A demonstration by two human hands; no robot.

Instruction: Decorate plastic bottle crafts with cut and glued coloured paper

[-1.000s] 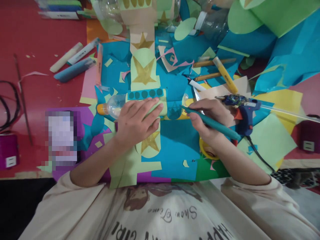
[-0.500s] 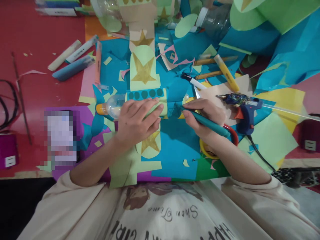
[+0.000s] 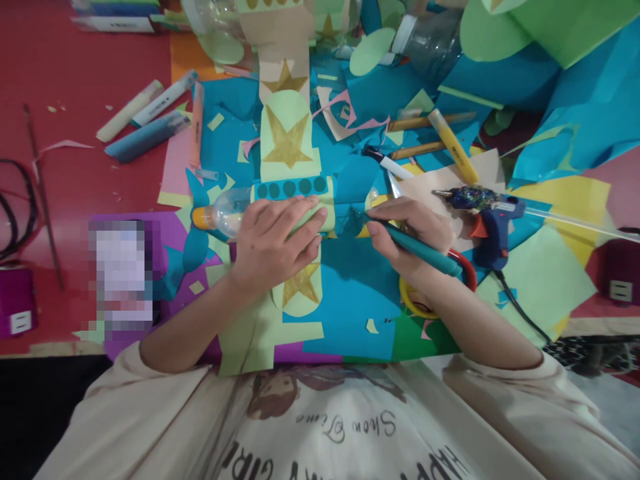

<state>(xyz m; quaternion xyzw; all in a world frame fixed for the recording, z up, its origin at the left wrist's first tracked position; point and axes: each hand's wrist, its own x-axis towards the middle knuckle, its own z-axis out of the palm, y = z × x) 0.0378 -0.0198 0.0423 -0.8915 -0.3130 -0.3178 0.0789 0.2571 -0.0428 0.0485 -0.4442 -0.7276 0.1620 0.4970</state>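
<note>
A clear plastic bottle (image 3: pixel 227 210) with an orange cap lies on its side, wrapped in pale green paper with a row of teal dots. My left hand (image 3: pixel 273 240) lies flat over this wrap, fingers stretched out, pressing it down. My right hand (image 3: pixel 413 230) is closed on a teal pen-like tool (image 3: pixel 417 248), its tip touching a teal paper piece (image 3: pixel 350 220) at the bottle's right end. Pale green panels with gold stars (image 3: pixel 287 143) stick out above and below the bottle.
A blue hot glue gun (image 3: pixel 487 217) with a black cord lies right of my right hand. Markers (image 3: pixel 145 113), glue sticks (image 3: pixel 453 147), wooden sticks and coloured paper sheets cover the red table. More clear bottles (image 3: pixel 433 43) stand at the back. A yellow tape ring (image 3: pixel 413 300) sits under my right wrist.
My right hand has shifted slightly left, bringing the teal tool's tip onto the teal piece at the bottle's end. My left hand has stayed in place.
</note>
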